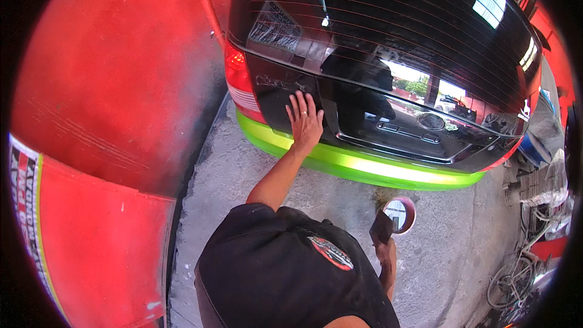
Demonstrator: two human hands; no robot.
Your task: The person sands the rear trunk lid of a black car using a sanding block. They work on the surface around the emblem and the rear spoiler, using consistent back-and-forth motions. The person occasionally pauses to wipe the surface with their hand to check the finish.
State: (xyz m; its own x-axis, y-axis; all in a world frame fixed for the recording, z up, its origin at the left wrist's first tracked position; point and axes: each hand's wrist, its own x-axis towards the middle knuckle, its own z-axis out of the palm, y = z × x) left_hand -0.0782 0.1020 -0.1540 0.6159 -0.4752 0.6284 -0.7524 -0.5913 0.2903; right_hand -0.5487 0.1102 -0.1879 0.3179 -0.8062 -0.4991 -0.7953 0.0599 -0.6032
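My left hand (pixel 305 120) lies flat on the black tailgate (pixel 282 106) of a vehicle, just below a dark raised emblem (pixel 281 82). Its fingers are stretched out and slightly apart, and a ring shows on one of them. Low at my right side, my right hand (pixel 387 254) grips a dark flat sheet (pixel 381 228); whether it is sandpaper or cloth I cannot tell. Beyond that sheet, a round pail (pixel 410 211) with a pinkish rim stands on the concrete, its inside bright and reflective. The sheet overlaps the pail's near left edge in view.
A bright green bumper (pixel 364 169) runs under the tailgate, with a red tail light (pixel 238 67) at its left. The glossy rear window (pixel 395 24) reflects the surroundings. Red wall panels (pixel 115 73) stand on the left. A bicycle (pixel 511 282) and clutter line the right side.
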